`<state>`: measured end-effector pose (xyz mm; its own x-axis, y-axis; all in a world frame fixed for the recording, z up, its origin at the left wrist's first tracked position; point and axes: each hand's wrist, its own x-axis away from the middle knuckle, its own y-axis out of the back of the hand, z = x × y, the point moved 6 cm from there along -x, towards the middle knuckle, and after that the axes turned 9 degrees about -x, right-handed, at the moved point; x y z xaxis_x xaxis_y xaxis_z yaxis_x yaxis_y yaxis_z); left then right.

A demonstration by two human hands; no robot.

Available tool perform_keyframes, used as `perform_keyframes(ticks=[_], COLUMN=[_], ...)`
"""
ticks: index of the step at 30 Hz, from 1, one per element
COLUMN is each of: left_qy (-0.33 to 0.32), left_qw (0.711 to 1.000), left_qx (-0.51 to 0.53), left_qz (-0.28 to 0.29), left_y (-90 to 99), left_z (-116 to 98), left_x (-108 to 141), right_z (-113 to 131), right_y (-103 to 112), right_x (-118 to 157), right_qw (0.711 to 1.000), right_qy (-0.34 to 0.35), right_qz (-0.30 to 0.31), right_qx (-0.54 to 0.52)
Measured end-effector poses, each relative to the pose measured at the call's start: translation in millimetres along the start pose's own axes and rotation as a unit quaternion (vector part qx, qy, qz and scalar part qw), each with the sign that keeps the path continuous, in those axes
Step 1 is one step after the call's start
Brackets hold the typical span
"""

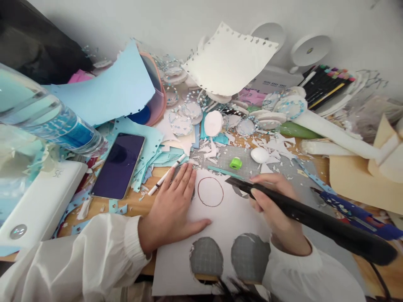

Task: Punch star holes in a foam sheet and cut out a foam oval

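Left hand [174, 201] unclenched and grasping nothing, palm down with thumb splayed on a white paper sheet [234, 218], which lies over a grey cutting mat [308, 188] at the near side of a littered wooden desk. Right hand [281, 224] clenched round a long black cutter knife [315, 222], tip just right of a reddish-brown drawn circle [210, 191] on the sheet; contact of tip with paper cannot be told. Two round holes gape in the sheet's near part, a white pen [166, 175] lies beside the left fingers, and a smartphone [119, 165] rests farther left.
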<state>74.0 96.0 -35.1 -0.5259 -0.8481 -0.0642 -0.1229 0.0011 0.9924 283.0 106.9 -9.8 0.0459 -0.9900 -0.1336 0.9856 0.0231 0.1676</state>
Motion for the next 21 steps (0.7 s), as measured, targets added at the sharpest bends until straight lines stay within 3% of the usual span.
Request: perform_keyframes(ticks=[4,10,13,15,21], left_qy=[-0.004,-0.01,0.001,0.001,0.006], left_qw=[1.0,1.0,1.0,1.0,1.0], left_qx=[0.015,0.015,0.012,0.011,0.013], left_qz=[-0.003,-0.025,-0.029,-0.027,-0.023], left_y=[8.8,9.9,4.9,2.5,2.1], left_z=[-2.8,4.3,6.6,6.2,5.9], left_x=[1.6,3.7,5.6,6.5,6.5], right_z=[6.7,34.6,31.5,27.3,26.5], right_y=[-16.9,-51.9,-64.6,-67.3,-62.9], right_x=[-8.9,-6.6,0.5,3.7,2.7], right_qw=[1.0,0.996,0.993,0.99,0.982], right_qy=[-0.017,0.078,0.095,0.092,0.098], right_qz=[-0.001,-0.02,0.02,0.037,-0.013], right_qx=[-0.003,0.044,0.069,0.102,0.16])
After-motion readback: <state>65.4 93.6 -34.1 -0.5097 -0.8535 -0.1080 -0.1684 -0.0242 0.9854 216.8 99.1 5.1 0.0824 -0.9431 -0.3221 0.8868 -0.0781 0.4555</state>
